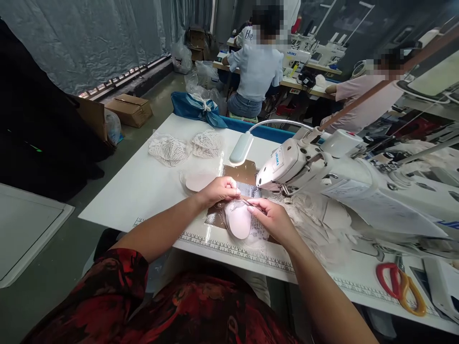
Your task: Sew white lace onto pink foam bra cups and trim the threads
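Note:
A pale pink padded cup (239, 220) with white lace (258, 233) under it lies on the white sewing table (143, 186), just in front of the sewing machine's needle. My left hand (217, 190) is closed, its fingertips pinching the cup's upper edge. My right hand (272, 217) is closed on a small metal tool (247, 202), which points at the same edge. Both hands touch the cup.
A white sewing machine (322, 172) with a gooseneck lamp (241, 147) fills the right. Another pink cup (199, 180) and lace pieces (168, 149) lie further back. Red and orange scissors (401, 286) rest at the front right. Two people sit at machines beyond.

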Demonstrator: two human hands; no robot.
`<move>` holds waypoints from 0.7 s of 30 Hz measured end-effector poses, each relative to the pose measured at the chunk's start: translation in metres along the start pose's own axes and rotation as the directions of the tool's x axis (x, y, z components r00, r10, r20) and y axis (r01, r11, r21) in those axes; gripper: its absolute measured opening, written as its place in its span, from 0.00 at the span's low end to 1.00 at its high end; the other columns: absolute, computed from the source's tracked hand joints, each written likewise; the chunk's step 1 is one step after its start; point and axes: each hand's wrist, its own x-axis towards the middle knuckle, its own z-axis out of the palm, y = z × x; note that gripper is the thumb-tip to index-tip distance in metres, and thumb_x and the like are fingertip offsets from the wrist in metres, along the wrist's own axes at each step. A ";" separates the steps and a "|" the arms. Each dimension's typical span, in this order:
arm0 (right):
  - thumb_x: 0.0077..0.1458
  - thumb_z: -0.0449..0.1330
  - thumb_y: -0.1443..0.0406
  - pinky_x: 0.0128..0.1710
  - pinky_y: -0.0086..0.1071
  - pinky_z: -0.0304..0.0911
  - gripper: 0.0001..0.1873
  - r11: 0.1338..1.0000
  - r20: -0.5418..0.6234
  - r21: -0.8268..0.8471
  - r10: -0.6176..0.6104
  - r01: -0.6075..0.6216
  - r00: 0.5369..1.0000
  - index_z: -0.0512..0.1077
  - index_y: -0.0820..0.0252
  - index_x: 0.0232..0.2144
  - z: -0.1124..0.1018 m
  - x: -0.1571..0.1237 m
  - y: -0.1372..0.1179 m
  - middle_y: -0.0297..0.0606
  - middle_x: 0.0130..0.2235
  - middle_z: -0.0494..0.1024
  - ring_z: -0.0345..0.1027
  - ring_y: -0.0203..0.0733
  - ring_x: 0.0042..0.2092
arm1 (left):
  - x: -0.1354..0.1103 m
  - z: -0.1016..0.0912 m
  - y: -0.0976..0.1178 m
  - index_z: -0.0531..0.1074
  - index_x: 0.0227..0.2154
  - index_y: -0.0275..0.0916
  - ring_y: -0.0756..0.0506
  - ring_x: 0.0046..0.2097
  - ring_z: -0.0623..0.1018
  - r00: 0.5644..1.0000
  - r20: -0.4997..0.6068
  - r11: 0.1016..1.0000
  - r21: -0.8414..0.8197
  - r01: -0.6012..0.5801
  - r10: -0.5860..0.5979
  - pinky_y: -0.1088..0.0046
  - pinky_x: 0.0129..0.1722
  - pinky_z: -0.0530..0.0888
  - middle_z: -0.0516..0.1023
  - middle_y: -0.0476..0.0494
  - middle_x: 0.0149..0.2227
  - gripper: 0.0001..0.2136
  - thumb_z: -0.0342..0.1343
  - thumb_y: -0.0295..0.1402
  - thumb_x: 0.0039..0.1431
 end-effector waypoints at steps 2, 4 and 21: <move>0.57 0.55 0.58 0.43 0.38 0.65 0.15 1.000 0.023 0.009 -0.010 0.010 1.000 0.76 0.55 0.43 0.002 0.002 -0.005 0.38 0.45 0.80 0.73 0.46 0.44 | 0.000 0.000 -0.001 0.62 0.24 0.34 0.50 0.30 0.77 1.000 -0.010 1.000 -0.015 -0.007 0.006 0.80 0.26 0.66 0.74 0.48 0.23 0.14 0.65 0.27 0.46; 0.57 0.56 0.58 0.44 0.39 0.64 0.15 1.000 0.011 0.004 -0.005 0.005 1.000 0.76 0.55 0.43 0.008 0.007 -0.007 0.38 0.45 0.80 0.73 0.46 0.44 | 0.001 0.000 -0.003 0.62 0.24 0.34 0.51 0.31 0.77 1.000 -0.010 0.999 -0.029 -0.013 0.013 0.79 0.28 0.68 0.74 0.49 0.24 0.14 0.66 0.27 0.45; 0.58 0.52 0.54 0.37 0.35 0.63 0.16 0.984 -0.206 -0.172 0.000 -0.036 0.979 0.74 0.56 0.36 0.007 -0.023 0.038 0.39 0.36 0.78 0.70 0.44 0.37 | -0.060 -0.019 0.033 0.69 0.17 0.35 0.51 0.19 0.72 0.961 0.115 0.649 0.757 0.077 -0.249 0.77 0.22 0.63 0.72 0.46 0.17 0.24 0.52 0.52 0.56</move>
